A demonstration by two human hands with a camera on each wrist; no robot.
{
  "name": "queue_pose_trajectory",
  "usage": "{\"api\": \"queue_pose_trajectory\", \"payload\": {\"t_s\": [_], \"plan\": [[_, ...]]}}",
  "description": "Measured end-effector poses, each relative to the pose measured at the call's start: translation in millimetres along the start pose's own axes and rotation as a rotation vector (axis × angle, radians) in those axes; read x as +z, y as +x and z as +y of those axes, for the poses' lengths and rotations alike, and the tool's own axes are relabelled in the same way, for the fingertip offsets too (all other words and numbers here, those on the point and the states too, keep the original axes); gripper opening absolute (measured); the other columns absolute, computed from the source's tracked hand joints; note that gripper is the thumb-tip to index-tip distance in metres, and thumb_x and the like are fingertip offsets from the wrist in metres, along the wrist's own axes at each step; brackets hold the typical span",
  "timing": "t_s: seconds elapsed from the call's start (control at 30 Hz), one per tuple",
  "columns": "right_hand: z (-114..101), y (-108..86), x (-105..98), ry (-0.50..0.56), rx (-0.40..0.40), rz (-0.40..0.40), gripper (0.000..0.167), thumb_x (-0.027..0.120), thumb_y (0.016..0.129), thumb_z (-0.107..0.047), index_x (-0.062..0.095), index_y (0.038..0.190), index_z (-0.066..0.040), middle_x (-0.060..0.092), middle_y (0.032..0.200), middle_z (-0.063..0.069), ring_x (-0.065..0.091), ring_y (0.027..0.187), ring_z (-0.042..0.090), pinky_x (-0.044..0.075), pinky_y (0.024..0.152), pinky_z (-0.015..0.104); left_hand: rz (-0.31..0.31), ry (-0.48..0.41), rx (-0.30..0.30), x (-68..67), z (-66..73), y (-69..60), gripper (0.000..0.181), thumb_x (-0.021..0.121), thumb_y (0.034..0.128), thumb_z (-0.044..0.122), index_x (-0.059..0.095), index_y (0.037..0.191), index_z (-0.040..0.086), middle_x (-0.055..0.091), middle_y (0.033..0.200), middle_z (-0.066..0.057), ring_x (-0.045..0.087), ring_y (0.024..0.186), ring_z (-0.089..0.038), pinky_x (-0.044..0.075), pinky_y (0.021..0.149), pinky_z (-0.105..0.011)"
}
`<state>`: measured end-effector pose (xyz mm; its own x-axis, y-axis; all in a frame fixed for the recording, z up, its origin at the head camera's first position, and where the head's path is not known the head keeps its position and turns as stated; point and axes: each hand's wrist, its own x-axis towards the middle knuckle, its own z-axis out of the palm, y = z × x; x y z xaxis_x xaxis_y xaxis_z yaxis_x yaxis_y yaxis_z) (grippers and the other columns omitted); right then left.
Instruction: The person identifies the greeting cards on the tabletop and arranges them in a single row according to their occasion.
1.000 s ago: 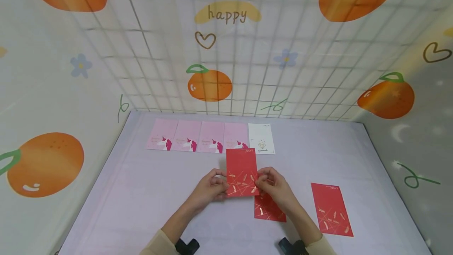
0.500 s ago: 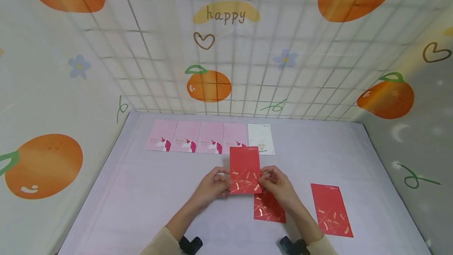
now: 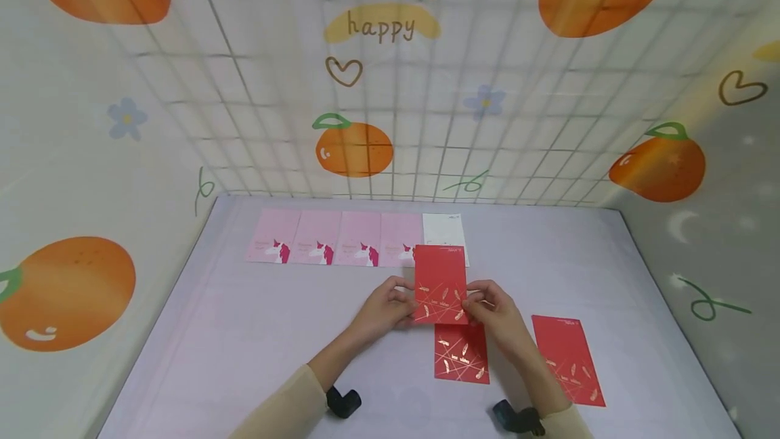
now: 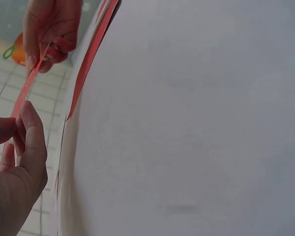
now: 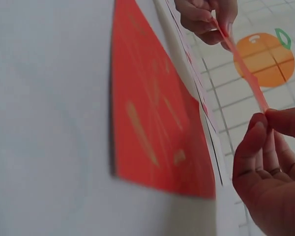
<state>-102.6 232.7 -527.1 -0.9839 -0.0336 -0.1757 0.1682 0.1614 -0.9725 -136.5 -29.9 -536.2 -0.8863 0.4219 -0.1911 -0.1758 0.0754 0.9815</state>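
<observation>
A red card with gold line and feather marks is held up between both hands. My left hand pinches its left edge, and my right hand pinches the right edge near the lower corner. Seen edge-on in the left wrist view, the card spans from the left hand to the right hand. Beneath and in front of it, a second red card lies on the table, partly covered; it fills the middle of the right wrist view.
Along the back lie several pink unicorn cards in a row, with a white card at their right end, partly hidden by the raised card. Another red card lies on the table at right, partly behind the right forearm.
Both hands have carried the held red card to the right and slightly toward the back. It now covers the lower part of the white card, and more of the red card beneath shows.
</observation>
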Motion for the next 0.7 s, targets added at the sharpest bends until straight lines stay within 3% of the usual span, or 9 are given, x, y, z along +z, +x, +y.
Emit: {"api": "queue_pose_trajectory", "payload": {"t_s": [0.3,0.7], "plan": [[1,2.4,-22,-0.01,-0.021,0.069,0.04,0.072,0.094,-0.021,0.055,0.129,-0.009,0.063,0.11,0.017,0.068,0.089,0.03,0.058,0.077,0.042,0.003,0.027,0.013,21.8,8.6,25.7,0.035,0.071,0.0943,0.019,0.054,0.125,0.012,0.064,0.1,-0.009,0.071,0.083,-0.022,0.06,0.073,-0.038],[-3,19.2,-57,-0.154,-0.01,0.171,0.047,0.069,0.096,-0.031,0.053,0.133,-0.009,0.062,0.112,0.015,0.065,0.089,0.025,0.057,0.076,0.032,0.009,0.068,0.018,48.5,18.8,72.6,0.033,0.071,0.0932,0.01,0.056,0.123,0.01,0.064,0.096,-0.007,0.07,0.076,-0.019,0.06,0.067,-0.032]]}}
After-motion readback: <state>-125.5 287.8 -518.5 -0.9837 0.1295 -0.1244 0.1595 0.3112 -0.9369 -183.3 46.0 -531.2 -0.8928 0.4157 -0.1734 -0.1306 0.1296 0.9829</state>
